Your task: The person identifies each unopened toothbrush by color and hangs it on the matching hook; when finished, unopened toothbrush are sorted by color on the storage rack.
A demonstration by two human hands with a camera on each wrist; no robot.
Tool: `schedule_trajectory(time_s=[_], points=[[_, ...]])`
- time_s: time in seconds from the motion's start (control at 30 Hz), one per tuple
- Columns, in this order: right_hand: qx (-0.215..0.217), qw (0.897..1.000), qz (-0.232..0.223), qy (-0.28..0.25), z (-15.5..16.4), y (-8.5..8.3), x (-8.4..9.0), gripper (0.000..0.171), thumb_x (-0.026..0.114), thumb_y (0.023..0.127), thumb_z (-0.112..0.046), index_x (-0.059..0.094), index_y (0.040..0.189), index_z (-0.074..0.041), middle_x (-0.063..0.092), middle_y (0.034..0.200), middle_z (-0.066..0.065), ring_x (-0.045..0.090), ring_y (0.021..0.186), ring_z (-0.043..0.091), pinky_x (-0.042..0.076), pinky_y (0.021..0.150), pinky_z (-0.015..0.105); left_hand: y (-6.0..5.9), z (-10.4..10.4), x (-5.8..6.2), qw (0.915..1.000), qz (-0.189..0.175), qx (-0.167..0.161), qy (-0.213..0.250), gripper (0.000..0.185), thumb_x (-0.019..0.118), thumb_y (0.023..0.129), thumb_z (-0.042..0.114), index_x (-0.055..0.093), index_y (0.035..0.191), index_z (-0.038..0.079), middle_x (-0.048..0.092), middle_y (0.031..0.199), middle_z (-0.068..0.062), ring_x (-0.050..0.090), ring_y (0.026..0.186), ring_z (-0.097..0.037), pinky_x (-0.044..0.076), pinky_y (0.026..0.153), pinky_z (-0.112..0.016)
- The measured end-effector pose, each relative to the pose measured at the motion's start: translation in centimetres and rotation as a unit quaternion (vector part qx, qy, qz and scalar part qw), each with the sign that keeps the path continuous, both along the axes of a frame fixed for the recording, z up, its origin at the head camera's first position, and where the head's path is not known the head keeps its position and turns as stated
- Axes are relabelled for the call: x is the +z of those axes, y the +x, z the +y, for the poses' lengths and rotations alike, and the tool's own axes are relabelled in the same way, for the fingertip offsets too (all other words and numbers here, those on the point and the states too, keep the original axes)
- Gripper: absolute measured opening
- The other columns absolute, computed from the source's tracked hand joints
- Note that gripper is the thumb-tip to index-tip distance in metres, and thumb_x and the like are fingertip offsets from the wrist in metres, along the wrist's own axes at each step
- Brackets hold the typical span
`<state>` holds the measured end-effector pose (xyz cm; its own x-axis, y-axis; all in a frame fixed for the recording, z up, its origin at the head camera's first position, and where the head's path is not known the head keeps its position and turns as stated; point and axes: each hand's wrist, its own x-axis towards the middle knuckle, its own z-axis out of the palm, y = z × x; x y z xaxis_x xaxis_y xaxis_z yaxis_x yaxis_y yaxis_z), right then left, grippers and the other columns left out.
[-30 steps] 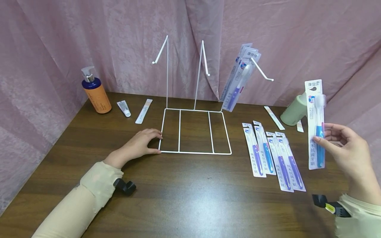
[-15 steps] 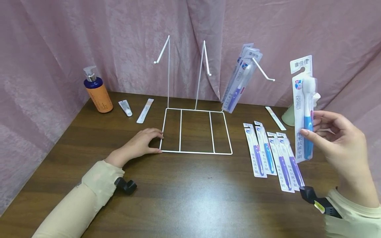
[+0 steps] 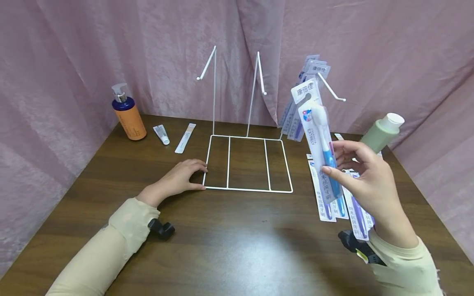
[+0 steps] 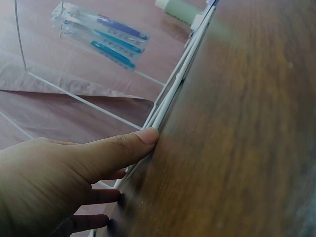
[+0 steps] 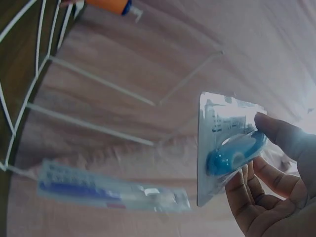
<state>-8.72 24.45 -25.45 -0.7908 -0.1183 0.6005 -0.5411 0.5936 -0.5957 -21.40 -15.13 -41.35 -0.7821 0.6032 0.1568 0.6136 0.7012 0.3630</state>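
Right hand: the right hand [image 3: 364,185] pinches a packed toothbrush [image 3: 319,139] between thumb and fingers, held upright above the table [image 3: 237,242], right of the rack.
Packed toothbrush: blue handle in a clear blister on a white card; its top leans left, just in front of the packs hung on the rack's right hook [image 3: 331,88]. The right wrist view shows the thumb [image 5: 284,136] on the blister face and the fingers behind the card.
Left hand: the left hand [image 3: 177,181] lies flat on the table, fingers straight, holding nothing. Its thumb tip touches the near left corner of the rack [image 3: 248,164]; the left wrist view confirms the contact.
Rack: white wire, flat base in three fields, two bare hooks at the centre, one hook at the right bearing the hung packs [image 3: 301,102].
Table, right: more packs [image 3: 326,205] lie flat beneath the right hand, partly hidden by it. A green bottle [image 3: 381,131] stands far right.
Table, far left: an orange pump bottle [image 3: 128,115], a small tube [image 3: 162,134] and a sachet [image 3: 185,137].
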Motion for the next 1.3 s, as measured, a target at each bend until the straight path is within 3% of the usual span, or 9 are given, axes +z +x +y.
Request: schedule_trajectory(time_s=[0.1, 0.27, 0.67, 1.07, 1.3], points=[[0.009, 1.000, 0.007, 0.014, -1.0, -0.7, -0.4, 0.053, 0.077, 0.068, 0.014, 0.060, 0.117, 0.005, 0.058, 0.089, -0.017, 0.056, 0.078, -0.003, 0.050, 0.070, 0.007, 0.0, 0.2, 0.0, 1.0000, -0.002, -0.002, 0.001, 0.050, 0.079, 0.078, 0.034, 0.064, 0.116, 0.006, 0.058, 0.131, -0.014, 0.050, 0.126, -0.035, 0.037, 0.106, -0.056], [0.004, 1.000, -0.001, -0.009, -2.8, -1.6, -0.8, 0.050, 0.078, 0.070, 0.010, 0.062, 0.117, 0.002, 0.056, 0.091, -0.014, 0.056, 0.080, 0.000, 0.049, 0.070, 0.006, 0.1, 0.4, 0.1, 1.0000, -0.005, -0.002, 0.003, 0.049, 0.079, 0.078, 0.034, 0.064, 0.116, 0.006, 0.058, 0.131, -0.014, 0.050, 0.126, -0.034, 0.037, 0.107, -0.055], [-0.013, 1.000, 0.013, -0.023, -5.6, -3.4, -2.1, 0.049, 0.080, 0.071, 0.004, 0.060, 0.116, 0.005, 0.059, 0.092, 0.012, 0.054, 0.080, -0.002, 0.048, 0.071, 0.006, 0.0, 0.5, 0.1, 1.0000, 0.000, -0.003, 0.005, 0.048, 0.079, 0.078, 0.033, 0.065, 0.115, 0.006, 0.060, 0.129, -0.014, 0.051, 0.125, -0.034, 0.038, 0.105, -0.056], [-0.020, 0.999, -0.001, -0.048, -6.5, -4.3, -3.6, 0.046, 0.079, 0.074, 0.001, 0.062, 0.116, 0.004, 0.059, 0.092, 0.012, 0.054, 0.079, -0.001, 0.048, 0.071, 0.006, 0.1, 0.5, 0.2, 1.0000, -0.001, -0.003, 0.006, 0.048, 0.079, 0.077, 0.033, 0.065, 0.115, 0.007, 0.060, 0.129, -0.013, 0.051, 0.125, -0.034, 0.037, 0.106, -0.055], [-0.032, 0.998, 0.001, -0.056, -6.8, -5.8, -4.6, 0.046, 0.080, 0.073, 0.000, 0.061, 0.116, 0.005, 0.060, 0.093, 0.016, 0.054, 0.079, -0.001, 0.048, 0.071, 0.006, 0.1, 0.5, 0.1, 1.0000, 0.000, -0.003, 0.004, 0.049, 0.079, 0.077, 0.034, 0.065, 0.115, 0.007, 0.059, 0.130, -0.013, 0.051, 0.125, -0.033, 0.037, 0.106, -0.055]])
